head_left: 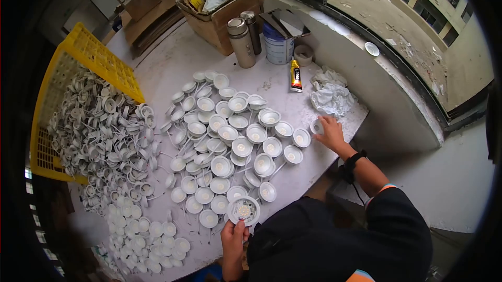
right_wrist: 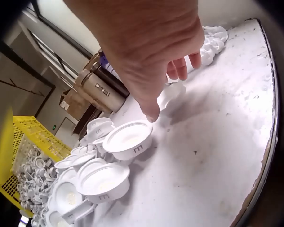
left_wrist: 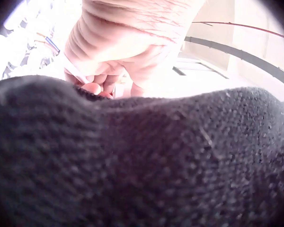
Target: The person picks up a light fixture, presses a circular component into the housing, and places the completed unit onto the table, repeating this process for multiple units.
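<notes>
My left hand (head_left: 234, 243) grips a round white lamp housing (head_left: 252, 213) at the table's front edge, its face with a circuit board and yellowish dots turned up. In the left wrist view the left hand (left_wrist: 128, 42) has curled fingers, mostly hidden by dark cloth. Out at the right, my right hand (head_left: 333, 134) holds a small white disc (head_left: 315, 127) between thumb and fingers, close to the tabletop. From the right wrist, the disc (right_wrist: 173, 95) looks pale and partly hidden by the right hand (right_wrist: 151, 56). Assembled white lamps (head_left: 256, 133) stand just left of it.
A yellow crate (head_left: 99, 62) spills many white housings at the left; white round pieces (head_left: 138, 240) are heaped at the front left. Farther back are a cardboard box (head_left: 225, 28), metal flasks (head_left: 241, 47), a blue-and-white can (head_left: 278, 47), a yellow-black tube (head_left: 296, 75) and crumpled white material (head_left: 333, 99).
</notes>
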`<state>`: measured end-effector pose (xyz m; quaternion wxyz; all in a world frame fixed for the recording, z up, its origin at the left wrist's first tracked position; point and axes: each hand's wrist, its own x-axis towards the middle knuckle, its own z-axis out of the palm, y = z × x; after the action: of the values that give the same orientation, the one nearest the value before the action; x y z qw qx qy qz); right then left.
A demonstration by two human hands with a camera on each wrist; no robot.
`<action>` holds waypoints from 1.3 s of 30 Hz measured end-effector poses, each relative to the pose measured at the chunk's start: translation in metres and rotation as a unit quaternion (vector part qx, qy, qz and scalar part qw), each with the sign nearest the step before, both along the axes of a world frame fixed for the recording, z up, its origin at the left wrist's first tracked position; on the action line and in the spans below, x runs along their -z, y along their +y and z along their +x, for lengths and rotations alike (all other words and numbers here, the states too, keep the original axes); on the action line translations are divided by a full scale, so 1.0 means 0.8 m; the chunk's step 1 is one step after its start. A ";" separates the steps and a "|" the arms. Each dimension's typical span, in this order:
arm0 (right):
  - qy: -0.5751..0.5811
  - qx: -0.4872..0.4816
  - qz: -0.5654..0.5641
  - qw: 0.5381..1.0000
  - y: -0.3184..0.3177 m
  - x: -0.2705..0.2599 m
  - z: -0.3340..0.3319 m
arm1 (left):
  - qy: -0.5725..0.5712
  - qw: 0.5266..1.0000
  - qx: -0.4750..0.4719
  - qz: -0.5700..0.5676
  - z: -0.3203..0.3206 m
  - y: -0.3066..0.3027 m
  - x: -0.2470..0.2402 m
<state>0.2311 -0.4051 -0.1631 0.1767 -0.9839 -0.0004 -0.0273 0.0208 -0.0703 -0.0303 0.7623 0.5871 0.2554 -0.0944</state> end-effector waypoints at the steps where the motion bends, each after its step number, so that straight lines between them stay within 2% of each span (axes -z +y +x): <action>1: 0.007 -0.012 -0.005 1.000 -0.004 0.008 0.003 | -0.004 1.000 0.008 0.005 -0.001 -0.001 -0.001; 6: 0.041 -0.011 0.006 0.999 -0.005 0.007 0.009 | -0.007 1.000 0.012 0.017 -0.004 -0.001 -0.001; 12: -0.008 0.007 0.043 0.999 -0.016 -0.001 0.002 | -0.013 1.000 -0.013 0.005 -0.004 -0.001 -0.001; 14: -0.119 -0.028 0.114 0.986 -0.025 0.020 0.007 | -0.009 0.999 -0.037 0.010 -0.001 -0.001 -0.008; 15: -0.121 -0.036 0.164 0.978 -0.014 0.016 0.006 | -0.006 0.999 -0.031 0.007 -0.001 -0.002 -0.010; 16: -0.121 -0.046 0.211 0.969 -0.002 -0.006 0.004 | -0.002 1.000 -0.028 0.002 -0.002 -0.003 -0.011; 17: -0.065 -0.046 0.264 0.961 0.025 -0.042 -0.006 | 0.006 0.998 -0.054 0.011 -0.004 -0.001 -0.011; 18: -0.008 -0.042 0.312 0.949 0.055 -0.079 -0.017 | -0.001 0.999 -0.027 0.019 -0.005 0.002 -0.011; 19: 0.013 -0.100 0.308 0.946 0.075 -0.098 -0.028 | -0.013 1.000 0.006 0.024 -0.004 0.004 -0.010; 20: 0.019 -0.171 0.322 0.931 0.101 -0.128 -0.042 | -0.010 1.000 -0.003 0.024 -0.007 0.005 -0.009; 23: 0.039 -0.372 0.346 0.860 0.167 -0.194 -0.084 | -0.050 0.999 0.005 0.012 -0.005 0.004 -0.008; 25: 0.059 -0.457 0.332 0.823 0.199 -0.216 -0.100 | -0.079 0.996 -0.003 0.037 -0.008 0.001 -0.012; 28: 0.038 -0.515 0.294 0.804 0.226 -0.218 -0.112 | -0.079 0.995 0.024 0.062 -0.018 0.009 -0.007; 30: 0.054 -0.519 0.267 0.810 0.234 -0.218 -0.115 | -0.087 0.995 0.010 0.040 -0.020 0.008 -0.015; 36: 0.081 -0.520 0.281 0.802 0.243 -0.217 -0.125 | -0.077 0.997 -0.014 0.019 -0.030 0.014 -0.019; 39: 0.095 -0.512 0.321 0.791 0.244 -0.214 -0.130 | -0.054 0.999 -0.002 0.002 -0.032 0.021 -0.017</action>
<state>0.1272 -0.2099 0.0081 0.4698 -0.7240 -0.4783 0.1624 -0.0052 -0.0532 -0.0169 0.7741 0.5922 0.2152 -0.0606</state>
